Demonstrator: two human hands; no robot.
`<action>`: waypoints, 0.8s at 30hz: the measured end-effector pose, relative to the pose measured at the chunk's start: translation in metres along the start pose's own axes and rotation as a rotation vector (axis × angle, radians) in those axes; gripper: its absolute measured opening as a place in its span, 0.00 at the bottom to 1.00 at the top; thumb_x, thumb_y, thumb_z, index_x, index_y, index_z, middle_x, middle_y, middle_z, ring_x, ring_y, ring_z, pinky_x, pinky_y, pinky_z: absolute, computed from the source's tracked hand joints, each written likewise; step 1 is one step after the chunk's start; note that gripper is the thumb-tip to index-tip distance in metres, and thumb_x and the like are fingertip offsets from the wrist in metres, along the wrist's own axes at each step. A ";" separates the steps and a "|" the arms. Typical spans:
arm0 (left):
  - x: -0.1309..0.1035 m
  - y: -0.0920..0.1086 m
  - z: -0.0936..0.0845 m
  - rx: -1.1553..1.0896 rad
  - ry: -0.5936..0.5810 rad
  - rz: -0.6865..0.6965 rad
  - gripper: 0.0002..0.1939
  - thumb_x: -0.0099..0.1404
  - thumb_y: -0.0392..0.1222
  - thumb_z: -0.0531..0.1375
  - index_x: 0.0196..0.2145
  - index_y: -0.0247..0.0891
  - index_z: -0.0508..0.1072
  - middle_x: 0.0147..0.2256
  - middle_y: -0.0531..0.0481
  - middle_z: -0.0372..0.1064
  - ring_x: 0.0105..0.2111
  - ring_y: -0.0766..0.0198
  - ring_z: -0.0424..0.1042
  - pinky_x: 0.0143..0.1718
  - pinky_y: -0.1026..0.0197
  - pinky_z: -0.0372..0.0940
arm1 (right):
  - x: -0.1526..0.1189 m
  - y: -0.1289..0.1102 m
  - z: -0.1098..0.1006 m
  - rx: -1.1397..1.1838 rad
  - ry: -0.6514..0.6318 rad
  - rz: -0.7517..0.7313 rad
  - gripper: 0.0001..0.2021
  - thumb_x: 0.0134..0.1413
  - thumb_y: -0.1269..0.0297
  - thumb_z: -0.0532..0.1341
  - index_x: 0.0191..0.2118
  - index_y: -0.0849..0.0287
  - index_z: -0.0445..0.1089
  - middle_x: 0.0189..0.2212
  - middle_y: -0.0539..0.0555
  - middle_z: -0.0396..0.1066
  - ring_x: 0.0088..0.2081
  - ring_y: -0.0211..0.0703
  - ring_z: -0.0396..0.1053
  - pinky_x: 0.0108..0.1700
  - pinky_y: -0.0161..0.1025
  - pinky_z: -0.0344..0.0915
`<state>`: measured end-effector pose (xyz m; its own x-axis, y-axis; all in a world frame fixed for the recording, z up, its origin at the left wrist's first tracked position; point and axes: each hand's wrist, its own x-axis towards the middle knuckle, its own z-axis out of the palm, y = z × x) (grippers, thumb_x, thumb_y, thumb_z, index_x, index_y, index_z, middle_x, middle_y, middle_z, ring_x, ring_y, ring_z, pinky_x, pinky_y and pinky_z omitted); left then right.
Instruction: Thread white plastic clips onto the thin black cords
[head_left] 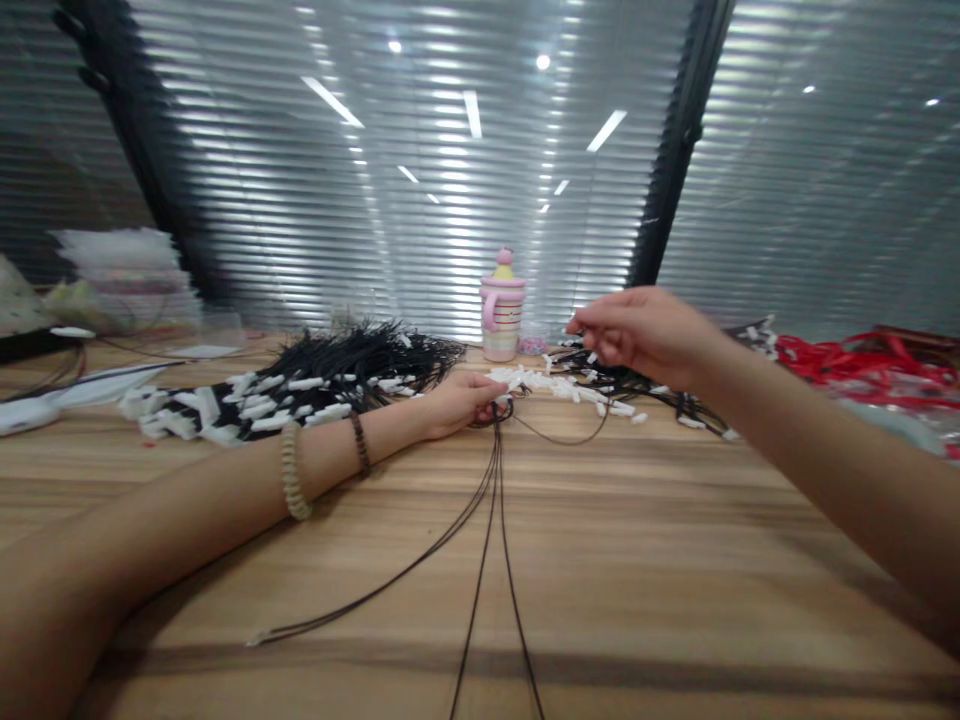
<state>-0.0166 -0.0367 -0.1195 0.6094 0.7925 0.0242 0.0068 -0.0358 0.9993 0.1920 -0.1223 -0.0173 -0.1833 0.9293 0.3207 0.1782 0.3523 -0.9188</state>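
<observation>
My left hand (466, 402) rests low over the table, its thumb and fingers pinched on a bunch of thin black cords (498, 440). From there several strands fan out toward the near edge. One thinner strand curves off to the right across the wood. My right hand (641, 335) is raised to the right of it with the fingertips pressed together; whatever they hold, if anything, is too small to make out. Small white pieces (574, 388) lie in a loose heap between and behind my hands.
Left of my hand lies a pile of black cords (360, 355) with white tags (255, 405). A pink cup (502, 315) stands at the back by the blinds. Red straps (855, 365) are heaped at the right, clear plastic boxes (124, 275) at the far left.
</observation>
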 end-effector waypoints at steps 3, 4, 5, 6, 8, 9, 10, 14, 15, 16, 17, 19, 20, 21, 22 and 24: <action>0.000 0.001 0.001 -0.007 -0.015 0.002 0.15 0.51 0.47 0.62 0.29 0.30 0.71 0.22 0.52 0.65 0.17 0.78 0.56 0.16 0.74 0.44 | 0.005 0.041 0.026 -0.219 -0.089 0.002 0.09 0.47 0.66 0.60 0.21 0.66 0.69 0.14 0.49 0.62 0.16 0.28 0.56 0.17 0.27 0.51; 0.000 0.002 0.001 -0.011 -0.016 0.000 0.15 0.50 0.47 0.63 0.29 0.30 0.71 0.21 0.52 0.64 0.17 0.78 0.56 0.16 0.73 0.44 | 0.005 0.053 0.032 -0.265 -0.103 -0.037 0.10 0.47 0.64 0.60 0.21 0.65 0.68 0.13 0.48 0.60 0.16 0.28 0.54 0.17 0.27 0.50; 0.000 0.002 0.002 -0.016 -0.010 -0.002 0.15 0.50 0.47 0.63 0.29 0.31 0.71 0.21 0.52 0.64 0.17 0.78 0.57 0.16 0.73 0.44 | 0.005 0.064 0.038 -0.306 -0.077 -0.063 0.11 0.47 0.63 0.60 0.21 0.65 0.69 0.13 0.48 0.59 0.15 0.28 0.53 0.17 0.28 0.49; -0.001 0.003 0.002 -0.018 0.005 -0.005 0.15 0.49 0.46 0.64 0.29 0.31 0.71 0.21 0.52 0.65 0.18 0.77 0.57 0.17 0.73 0.44 | 0.005 0.074 0.042 -0.333 -0.052 -0.077 0.12 0.46 0.61 0.60 0.21 0.65 0.69 0.13 0.48 0.60 0.15 0.28 0.54 0.17 0.28 0.49; -0.001 0.005 0.004 -0.005 0.043 -0.017 0.16 0.47 0.46 0.65 0.28 0.30 0.71 0.20 0.52 0.65 0.18 0.76 0.59 0.17 0.72 0.46 | 0.003 0.088 0.048 -0.351 -0.013 -0.075 0.14 0.46 0.59 0.59 0.21 0.65 0.69 0.12 0.48 0.60 0.15 0.29 0.54 0.17 0.29 0.48; -0.002 0.005 0.005 0.007 0.054 -0.027 0.16 0.47 0.47 0.65 0.27 0.30 0.71 0.20 0.52 0.64 0.18 0.76 0.59 0.17 0.72 0.46 | 0.002 0.093 0.050 -0.343 0.001 -0.060 0.14 0.46 0.58 0.59 0.22 0.65 0.69 0.12 0.48 0.60 0.15 0.29 0.54 0.17 0.29 0.48; -0.002 0.006 0.006 0.020 0.060 -0.036 0.16 0.47 0.47 0.65 0.27 0.30 0.70 0.20 0.52 0.64 0.18 0.76 0.59 0.17 0.72 0.45 | 0.000 0.097 0.052 -0.328 0.011 -0.039 0.14 0.46 0.57 0.59 0.22 0.65 0.69 0.11 0.48 0.60 0.14 0.29 0.53 0.17 0.29 0.48; -0.004 0.008 0.011 0.042 0.074 -0.063 0.17 0.46 0.48 0.65 0.26 0.29 0.70 0.19 0.52 0.64 0.17 0.77 0.58 0.16 0.72 0.45 | -0.003 0.101 0.058 -0.225 0.031 0.059 0.12 0.45 0.60 0.60 0.24 0.66 0.70 0.11 0.48 0.62 0.13 0.28 0.53 0.16 0.28 0.48; -0.005 0.008 0.012 0.043 0.080 -0.064 0.17 0.46 0.47 0.65 0.26 0.29 0.70 0.19 0.52 0.64 0.17 0.77 0.58 0.16 0.72 0.45 | -0.004 0.100 0.058 -0.195 0.034 0.082 0.11 0.44 0.62 0.61 0.24 0.66 0.71 0.12 0.49 0.63 0.13 0.28 0.54 0.16 0.28 0.48; -0.005 0.008 0.013 0.046 0.082 -0.065 0.16 0.46 0.47 0.65 0.26 0.29 0.70 0.19 0.52 0.64 0.16 0.77 0.58 0.16 0.72 0.45 | -0.003 0.100 0.059 -0.165 0.037 0.109 0.09 0.43 0.63 0.61 0.26 0.67 0.71 0.13 0.49 0.64 0.14 0.29 0.55 0.16 0.28 0.49; -0.006 0.009 0.014 0.050 0.082 -0.067 0.16 0.46 0.47 0.65 0.25 0.29 0.70 0.19 0.52 0.64 0.16 0.77 0.57 0.15 0.73 0.45 | -0.003 0.100 0.059 -0.138 0.043 0.133 0.08 0.42 0.65 0.62 0.27 0.67 0.72 0.13 0.50 0.65 0.14 0.29 0.56 0.16 0.28 0.49; -0.007 0.010 0.016 0.061 0.079 -0.069 0.16 0.46 0.46 0.65 0.25 0.29 0.70 0.19 0.52 0.64 0.16 0.77 0.57 0.15 0.73 0.44 | -0.002 0.101 0.059 -0.089 0.049 0.159 0.09 0.40 0.68 0.62 0.31 0.66 0.73 0.15 0.50 0.66 0.15 0.30 0.57 0.16 0.28 0.50; -0.007 0.010 0.016 0.067 0.076 -0.069 0.16 0.46 0.46 0.65 0.26 0.29 0.70 0.19 0.52 0.64 0.16 0.78 0.56 0.14 0.73 0.43 | -0.002 0.101 0.059 -0.069 0.049 0.159 0.09 0.39 0.69 0.62 0.31 0.66 0.73 0.15 0.50 0.66 0.15 0.30 0.57 0.16 0.27 0.50; -0.007 0.011 0.016 0.072 0.073 -0.067 0.15 0.46 0.46 0.64 0.26 0.29 0.70 0.20 0.52 0.64 0.16 0.78 0.56 0.14 0.73 0.43 | -0.002 0.102 0.059 -0.055 0.048 0.151 0.09 0.39 0.70 0.62 0.31 0.66 0.73 0.16 0.49 0.66 0.15 0.29 0.57 0.16 0.27 0.51; -0.007 0.011 0.016 0.077 0.069 -0.065 0.15 0.47 0.46 0.64 0.26 0.29 0.70 0.20 0.52 0.64 0.16 0.78 0.56 0.14 0.74 0.43 | -0.002 0.103 0.059 -0.048 0.049 0.140 0.09 0.39 0.70 0.62 0.31 0.67 0.73 0.15 0.49 0.66 0.15 0.29 0.57 0.16 0.27 0.51; -0.007 0.011 0.015 0.090 0.062 -0.065 0.15 0.48 0.45 0.63 0.25 0.29 0.70 0.20 0.51 0.64 0.16 0.78 0.56 0.14 0.74 0.43 | -0.002 0.103 0.059 -0.048 0.051 0.127 0.08 0.39 0.70 0.62 0.29 0.67 0.72 0.15 0.49 0.65 0.15 0.28 0.56 0.16 0.27 0.50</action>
<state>-0.0083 -0.0517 -0.1094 0.5552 0.8310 -0.0357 0.1169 -0.0355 0.9925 0.1533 -0.0944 -0.1265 -0.1076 0.9708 0.2144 0.2427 0.2348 -0.9413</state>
